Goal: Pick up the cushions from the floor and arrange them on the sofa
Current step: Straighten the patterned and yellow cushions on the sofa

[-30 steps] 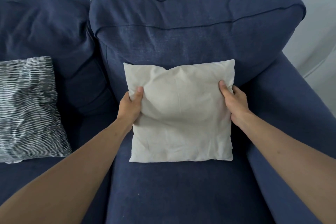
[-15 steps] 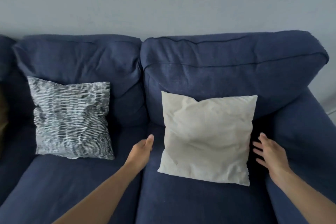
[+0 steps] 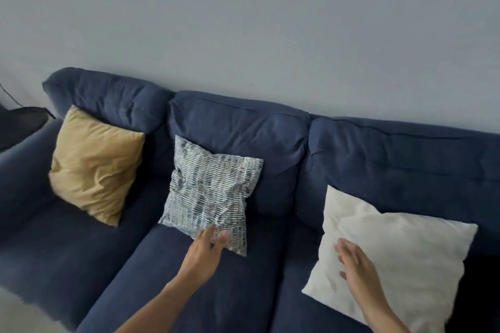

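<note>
Three cushions lean against the back of a dark blue sofa. A mustard yellow cushion sits on the left seat, a blue-and-white striped cushion on the middle seat, and a white cushion on the right seat. My left hand hovers open in front of the striped cushion's lower edge, holding nothing. My right hand is open in front of the white cushion's left part, fingers spread and blurred; whether it touches the cushion is unclear.
A plain grey wall rises behind the sofa. A dark object with a cable stands past the sofa's left arm. A strip of pale floor shows at the bottom left.
Both hands let go of the white cushion and pulled back. My view rose and swung left, bringing the striped and yellow cushions into sight. My left hand moved toward the striped cushion.
</note>
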Demonstrator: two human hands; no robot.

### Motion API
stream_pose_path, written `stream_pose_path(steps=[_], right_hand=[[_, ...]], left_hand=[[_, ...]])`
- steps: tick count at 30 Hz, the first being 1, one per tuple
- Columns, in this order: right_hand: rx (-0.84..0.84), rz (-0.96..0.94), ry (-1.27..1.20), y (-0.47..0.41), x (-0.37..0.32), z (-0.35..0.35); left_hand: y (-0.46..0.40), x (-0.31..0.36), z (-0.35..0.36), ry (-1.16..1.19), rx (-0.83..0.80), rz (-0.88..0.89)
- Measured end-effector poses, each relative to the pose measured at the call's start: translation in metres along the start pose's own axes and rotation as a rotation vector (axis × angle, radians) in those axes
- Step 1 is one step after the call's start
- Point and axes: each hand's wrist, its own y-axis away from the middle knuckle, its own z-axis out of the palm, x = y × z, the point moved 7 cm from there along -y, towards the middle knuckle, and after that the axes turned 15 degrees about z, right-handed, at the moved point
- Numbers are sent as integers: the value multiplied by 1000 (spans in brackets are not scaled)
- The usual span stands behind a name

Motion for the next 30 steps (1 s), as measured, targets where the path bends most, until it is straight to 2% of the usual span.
stream_pose_path(steps=[6,11,16,22,25,27,30], right_hand=[[-81,-27,22,-2,-50,127],[-93,4,49,-22,-69,221],[-106,56,53,-53,-80,287],[-68,45,72,-94,-101,328],[-95,57,54,-112,-102,333],[-91,20,39,-120,-105,337],[-15,-19,-4,-128,-107,335]], left_hand=[[-59,-43,-65,42,43,13],[-122,-91,-104,71,-17,18],[-181,-132,-132,64,-46,33],[-263,-185,-151,165,-74,-20],[-285,-183,-155,227,-48,-55],[-294,-182,-148,306,-91,-87],[-301,-183,-133,426,-135,-91]])
